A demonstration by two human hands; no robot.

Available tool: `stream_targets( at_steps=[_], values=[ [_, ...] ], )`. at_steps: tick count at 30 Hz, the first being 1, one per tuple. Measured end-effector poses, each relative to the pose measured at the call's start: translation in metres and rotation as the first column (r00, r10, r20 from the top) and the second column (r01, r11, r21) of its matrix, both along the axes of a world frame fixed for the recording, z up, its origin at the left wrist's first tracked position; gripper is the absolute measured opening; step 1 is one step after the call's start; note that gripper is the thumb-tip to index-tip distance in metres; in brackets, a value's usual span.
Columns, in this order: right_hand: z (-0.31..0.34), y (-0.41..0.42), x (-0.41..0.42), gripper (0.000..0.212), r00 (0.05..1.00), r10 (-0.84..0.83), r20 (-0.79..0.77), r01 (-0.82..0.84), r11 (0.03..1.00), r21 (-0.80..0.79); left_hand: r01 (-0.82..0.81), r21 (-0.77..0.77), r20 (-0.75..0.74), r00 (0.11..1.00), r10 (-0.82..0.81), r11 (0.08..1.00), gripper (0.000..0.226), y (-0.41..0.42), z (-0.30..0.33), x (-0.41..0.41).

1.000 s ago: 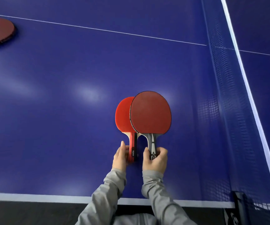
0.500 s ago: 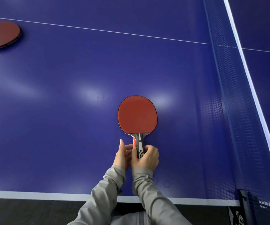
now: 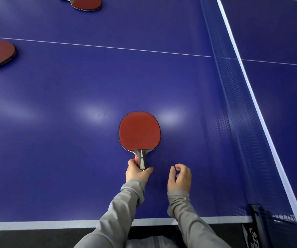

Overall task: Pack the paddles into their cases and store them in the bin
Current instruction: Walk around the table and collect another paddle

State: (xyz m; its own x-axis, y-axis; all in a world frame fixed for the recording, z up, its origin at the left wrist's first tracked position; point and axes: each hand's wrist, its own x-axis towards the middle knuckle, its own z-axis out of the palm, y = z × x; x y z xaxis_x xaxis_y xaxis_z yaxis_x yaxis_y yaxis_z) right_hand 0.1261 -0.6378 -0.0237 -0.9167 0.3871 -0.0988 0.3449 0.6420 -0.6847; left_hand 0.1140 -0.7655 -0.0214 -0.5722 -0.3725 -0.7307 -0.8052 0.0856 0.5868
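Beside the net, on the blue desk, the left hand grasps the stacked paddles by their handles; the right hand hangs loosely curled, empty. A one-handed lift risks the stack sliding apart.

White logo on net post bracket cut off, illegible; no other text readable.

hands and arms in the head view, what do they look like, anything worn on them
Both arms wear long grey sleeves of a smooth, slightly creased fabric with snug cuffs ending at the wrists. The left hand and right hand are bare: no gloves, and no rings, watch or markings show.
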Motion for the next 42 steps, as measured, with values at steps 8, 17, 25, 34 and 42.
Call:
stream_targets(
  at_steps=[8, 17, 25, 34, 42],
  values=[
    [0.0, 0.043, 0.007, 0.016, 0.995, 0.076, 0.063, -0.08, 0.994, 0.075, -0.033, -0.08, -0.008, 0.999, 0.032, 0.996, 0.033, -0.002, 0.001, 0.001],
    [-0.002, 0.06, 0.011, 0.015, 0.993, 0.113, 0.045, -0.116, 0.991, 0.061, -0.119, -0.128, -0.03, 0.993, 0.116, 0.985, 0.014, -0.003, 0.002, 0.013],
    [-0.002, 0.064, 0.012, 0.015, 0.982, 0.182, 0.047, -0.184, 0.982, 0.047, -0.204, -0.098, -0.108, 0.975, 0.194, 0.974, 0.01, 0.001, 0.015, 0.035],
    [0.011, 0.05, 0.032, 0.015, 0.989, 0.143, 0.023, -0.144, 0.988, 0.048, -0.114, -0.119, -0.171, 0.981, 0.092, 0.986, 0.026, -0.013, 0.038, 0.048],
    [0.019, 0.028, 0.087, 0.022, 0.999, 0.042, 0.035, -0.046, 0.992, 0.114, 0.068, -0.108, -0.195, 0.977, -0.089, 0.992, 0.023, -0.037, 0.042, 0.078]
  ],
)
